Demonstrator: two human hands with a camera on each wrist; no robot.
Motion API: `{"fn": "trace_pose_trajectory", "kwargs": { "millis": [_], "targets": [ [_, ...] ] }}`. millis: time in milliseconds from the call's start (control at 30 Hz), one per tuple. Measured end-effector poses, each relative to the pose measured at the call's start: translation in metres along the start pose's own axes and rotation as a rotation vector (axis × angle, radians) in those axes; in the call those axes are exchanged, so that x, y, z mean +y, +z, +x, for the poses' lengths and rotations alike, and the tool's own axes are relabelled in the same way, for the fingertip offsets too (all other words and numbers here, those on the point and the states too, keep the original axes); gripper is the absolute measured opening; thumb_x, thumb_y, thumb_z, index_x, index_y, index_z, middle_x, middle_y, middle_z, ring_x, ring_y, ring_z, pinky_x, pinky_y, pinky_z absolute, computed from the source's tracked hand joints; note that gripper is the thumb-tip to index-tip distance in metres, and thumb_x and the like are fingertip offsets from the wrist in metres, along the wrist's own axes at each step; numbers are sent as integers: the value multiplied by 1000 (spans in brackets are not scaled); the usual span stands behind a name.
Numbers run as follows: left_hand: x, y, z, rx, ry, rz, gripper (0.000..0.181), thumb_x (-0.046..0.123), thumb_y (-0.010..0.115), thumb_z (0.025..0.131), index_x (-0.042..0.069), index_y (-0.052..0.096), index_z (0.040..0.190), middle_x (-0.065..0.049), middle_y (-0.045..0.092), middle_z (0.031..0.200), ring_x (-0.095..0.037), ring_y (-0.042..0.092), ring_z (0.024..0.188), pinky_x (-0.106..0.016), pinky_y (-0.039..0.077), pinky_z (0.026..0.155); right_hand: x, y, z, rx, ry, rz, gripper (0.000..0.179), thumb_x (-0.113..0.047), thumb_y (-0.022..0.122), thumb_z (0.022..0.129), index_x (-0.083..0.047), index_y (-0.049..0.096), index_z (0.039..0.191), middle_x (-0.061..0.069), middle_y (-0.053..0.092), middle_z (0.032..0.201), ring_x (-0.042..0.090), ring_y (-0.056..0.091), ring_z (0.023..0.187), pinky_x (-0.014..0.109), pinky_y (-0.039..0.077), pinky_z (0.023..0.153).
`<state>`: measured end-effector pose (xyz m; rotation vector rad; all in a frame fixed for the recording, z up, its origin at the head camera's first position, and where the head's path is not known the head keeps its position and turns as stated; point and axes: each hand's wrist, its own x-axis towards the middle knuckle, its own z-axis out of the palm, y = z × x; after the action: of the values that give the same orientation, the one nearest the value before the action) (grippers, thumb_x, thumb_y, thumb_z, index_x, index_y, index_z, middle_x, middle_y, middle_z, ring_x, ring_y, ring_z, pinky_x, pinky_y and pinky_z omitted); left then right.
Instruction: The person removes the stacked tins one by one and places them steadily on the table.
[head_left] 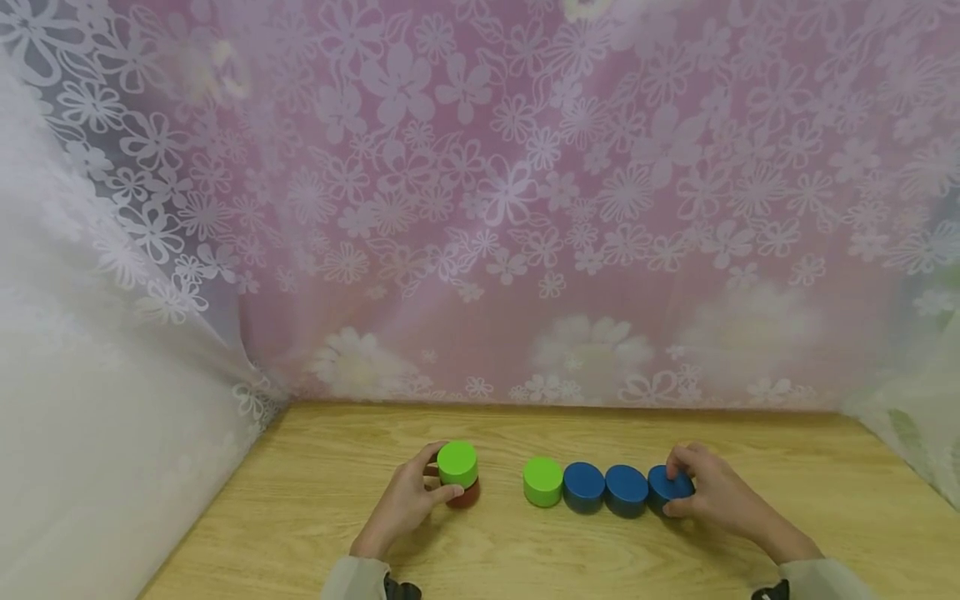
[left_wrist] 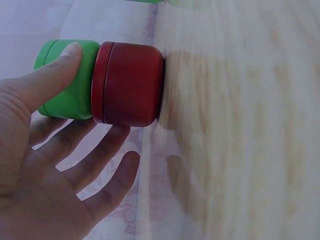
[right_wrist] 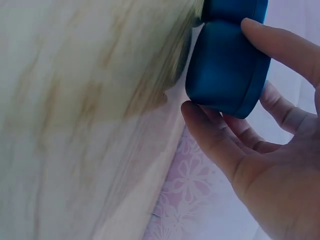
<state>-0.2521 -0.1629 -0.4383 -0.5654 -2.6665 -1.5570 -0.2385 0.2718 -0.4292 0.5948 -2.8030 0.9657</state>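
In the head view, my left hand [head_left: 405, 502] holds a green round lidded tin [head_left: 457, 463] that stands on top of a dark red tin [head_left: 467, 497]. The left wrist view shows the thumb against the side of this green tin [left_wrist: 80, 95], fingers behind it. There the red tin [left_wrist: 131, 82] has its base at the tabletop. My right hand [head_left: 723, 493] grips a blue tin [head_left: 663, 492], the rightmost of a row. Seen from the right wrist, thumb and fingers lie round this blue tin [right_wrist: 225, 70], with another blue tin [right_wrist: 229, 10] right beside it.
To the left of the gripped blue tin, the row continues with a blue tin [head_left: 626, 492], another blue tin [head_left: 583, 488] and a green tin [head_left: 543, 482]. All stand on a wood-grain table [head_left: 360, 442]. Flower-patterned curtains [head_left: 480, 208] hang behind and at both sides.
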Motion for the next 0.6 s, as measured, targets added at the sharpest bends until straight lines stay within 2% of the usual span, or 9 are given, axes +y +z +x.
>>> {"fn": "trace_pose_trajectory", "kwargs": {
  "millis": [167,400,467,600],
  "targets": [
    [0,0,1,-6,-1,-10,66,8,80,89,-2,47,145,-23,60,125,-39,65,106,-45,58,84,1,-2,0,-41,19,3,45,-9,92,70,-10,51,88,5,46,91,21,53,85,30,47,65],
    [-1,-1,2,-4,-4,-7,66,9,80,89,-1,47,146,-23,59,126,-40,65,107,-46,58,84,0,-1,1,-42,-13,-8,47,-6,92,69,-10,50,87,5,46,89,21,51,82,29,46,64],
    [-1,-1,2,-1,0,2,66,9,80,89,-2,47,145,-23,60,126,-41,64,107,-47,58,84,-1,-1,1,-46,-17,-6,45,-8,92,69,-10,52,89,7,49,92,26,55,85,32,50,66],
    [1,-2,2,-12,-6,10,71,11,81,88,-3,44,147,-25,60,126,-41,64,108,-49,57,85,-7,-5,4,-45,-11,-1,40,-16,89,78,-6,59,101,11,57,106,40,60,99,48,54,75]
  ]
}}
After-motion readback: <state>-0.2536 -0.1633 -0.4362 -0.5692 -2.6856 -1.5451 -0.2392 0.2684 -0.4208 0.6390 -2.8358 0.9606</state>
